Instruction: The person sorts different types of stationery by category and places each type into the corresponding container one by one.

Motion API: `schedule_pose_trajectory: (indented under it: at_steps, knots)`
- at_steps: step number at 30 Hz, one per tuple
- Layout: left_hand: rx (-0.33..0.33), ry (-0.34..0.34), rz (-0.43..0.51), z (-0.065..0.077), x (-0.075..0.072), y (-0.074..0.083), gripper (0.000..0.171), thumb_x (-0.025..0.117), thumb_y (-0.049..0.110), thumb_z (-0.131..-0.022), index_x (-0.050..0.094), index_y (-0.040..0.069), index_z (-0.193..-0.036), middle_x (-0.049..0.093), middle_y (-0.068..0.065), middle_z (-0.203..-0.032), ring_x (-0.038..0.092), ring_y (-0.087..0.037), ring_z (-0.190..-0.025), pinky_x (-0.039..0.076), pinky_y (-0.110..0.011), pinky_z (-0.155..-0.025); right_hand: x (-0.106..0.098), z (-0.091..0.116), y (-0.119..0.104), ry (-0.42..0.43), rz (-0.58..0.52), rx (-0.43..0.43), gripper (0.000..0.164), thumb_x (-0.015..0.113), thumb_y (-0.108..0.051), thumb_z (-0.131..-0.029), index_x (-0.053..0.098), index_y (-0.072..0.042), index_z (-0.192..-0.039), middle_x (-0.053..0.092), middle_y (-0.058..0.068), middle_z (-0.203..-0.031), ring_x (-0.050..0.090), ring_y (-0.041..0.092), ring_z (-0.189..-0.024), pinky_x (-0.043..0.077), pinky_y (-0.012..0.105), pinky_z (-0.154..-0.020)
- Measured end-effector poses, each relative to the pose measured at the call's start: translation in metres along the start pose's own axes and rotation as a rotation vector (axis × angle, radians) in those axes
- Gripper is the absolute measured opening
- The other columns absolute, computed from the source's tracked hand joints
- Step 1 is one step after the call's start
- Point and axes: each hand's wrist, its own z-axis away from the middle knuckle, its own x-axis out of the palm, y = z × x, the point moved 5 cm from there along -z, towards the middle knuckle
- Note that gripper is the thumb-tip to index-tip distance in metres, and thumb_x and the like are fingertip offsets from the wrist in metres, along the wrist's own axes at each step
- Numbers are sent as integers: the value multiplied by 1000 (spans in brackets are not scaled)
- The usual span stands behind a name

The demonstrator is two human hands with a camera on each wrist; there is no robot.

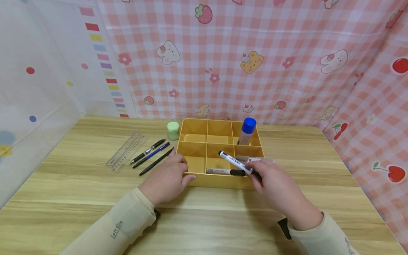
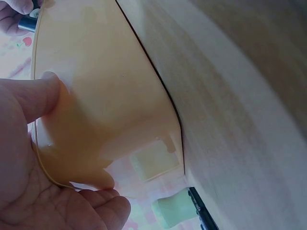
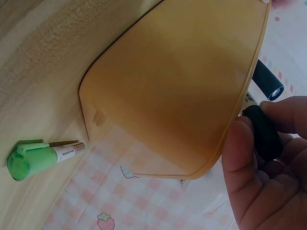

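A yellow six-compartment organizer box (image 1: 220, 181) stands on the table before me. My left hand (image 1: 169, 177) grips its front left corner; in the left wrist view the thumb (image 2: 45, 91) presses on the outer wall. My right hand (image 1: 277, 184) pinches a white marker (image 1: 234, 160) by its black cap end, tilted over the front compartments. In the right wrist view that black cap (image 3: 261, 132) sits between thumb and fingers. A second marker (image 1: 223, 171) lies along the front middle compartment, its black cap reaching to the right. A blue-capped glue stick (image 1: 247, 131) stands in the back right compartment.
A clear packet (image 1: 250, 160) sits in the front right compartment, partly behind my hand. Left of the box are a green block-like item (image 1: 173, 131), several pens (image 1: 151, 155) and a clear ruler (image 1: 125, 151). A green marker (image 3: 36, 160) lies on the table at the right.
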Motion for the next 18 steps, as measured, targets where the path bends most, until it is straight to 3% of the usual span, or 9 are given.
schedule_pose_trajectory:
  at_steps: [18]
  knots:
    - [-6,-6,0,0,0,0,35,56,41,-92,63,11,-77,54,-1,-95,48,-16,-100,10,-37,-114,0,-1,-1,-9,17,12,18,66,-16,-88,65,-13,-105,60,-1,-96,51,12,-81,54,35,-66]
